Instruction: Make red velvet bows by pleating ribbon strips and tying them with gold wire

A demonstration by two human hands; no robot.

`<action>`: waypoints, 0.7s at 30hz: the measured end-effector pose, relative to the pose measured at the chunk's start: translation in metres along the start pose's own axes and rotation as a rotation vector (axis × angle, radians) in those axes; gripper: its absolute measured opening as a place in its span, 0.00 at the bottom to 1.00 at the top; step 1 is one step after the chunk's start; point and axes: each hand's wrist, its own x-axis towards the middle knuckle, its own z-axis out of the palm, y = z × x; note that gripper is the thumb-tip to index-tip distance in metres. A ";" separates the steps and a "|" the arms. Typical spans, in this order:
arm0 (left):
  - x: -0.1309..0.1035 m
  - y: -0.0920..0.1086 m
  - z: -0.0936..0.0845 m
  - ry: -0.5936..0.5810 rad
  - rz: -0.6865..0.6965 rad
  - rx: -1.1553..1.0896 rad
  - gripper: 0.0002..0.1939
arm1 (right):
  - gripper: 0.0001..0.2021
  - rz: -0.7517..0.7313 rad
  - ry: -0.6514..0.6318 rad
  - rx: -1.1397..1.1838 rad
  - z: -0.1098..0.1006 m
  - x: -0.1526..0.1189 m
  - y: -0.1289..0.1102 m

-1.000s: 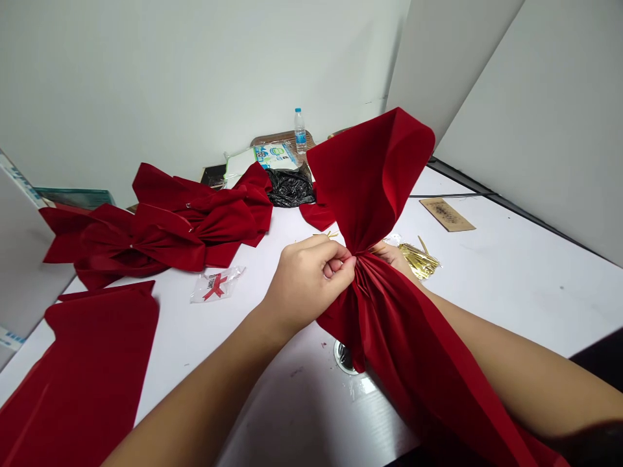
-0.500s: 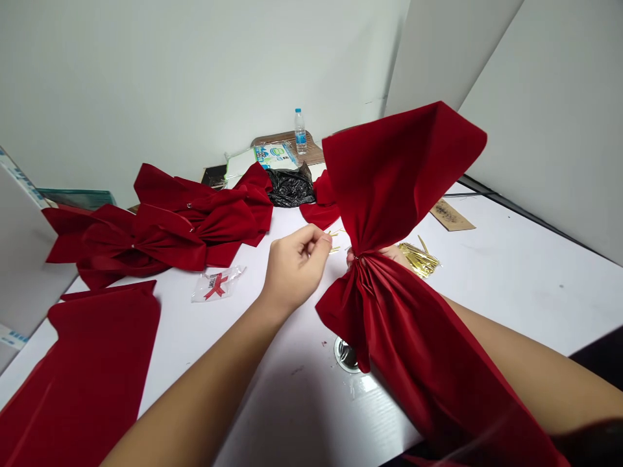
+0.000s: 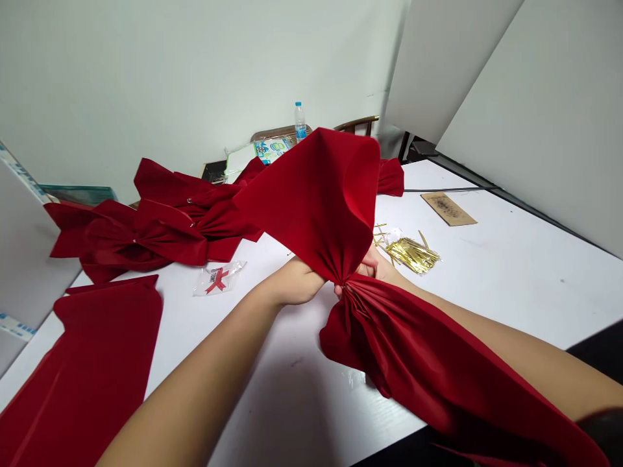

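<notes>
A big red fabric bow (image 3: 418, 344) is held up in front of me, gathered tightly at its middle, where a small gold tie glints. My right hand (image 3: 374, 264) grips the bow from behind at this gather; its curled fingers show only in part. My left hand (image 3: 299, 283) reaches in beside the gather from the left. The bow's upper loop hides its fingers, so whether they hold the bow or a tie is not visible. The long end of the bow hangs toward the lower right, over my right forearm.
Several finished red bows (image 3: 160, 233) lie piled at the left behind a folded red cloth (image 3: 111, 344). A small plastic packet (image 3: 218, 277), gold twist ties (image 3: 413, 254) and a cardboard piece (image 3: 448, 209) lie on the white table. Farther back stands a water bottle (image 3: 300, 122).
My left hand, pinched and apart from the bow before, has moved in to the gather. The bow's upper loop has swung left, and its middle has shifted slightly lower and left with my right hand.
</notes>
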 end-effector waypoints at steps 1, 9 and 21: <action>0.000 -0.001 -0.002 -0.011 0.007 0.040 0.03 | 0.40 -0.016 -0.023 -0.018 -0.002 -0.001 0.001; 0.005 0.002 0.001 0.180 -0.004 0.062 0.10 | 0.39 -0.080 -0.016 -0.176 -0.001 -0.003 -0.011; 0.010 0.013 0.010 0.400 0.040 0.145 0.03 | 0.29 -0.249 0.286 -0.331 0.015 -0.006 -0.033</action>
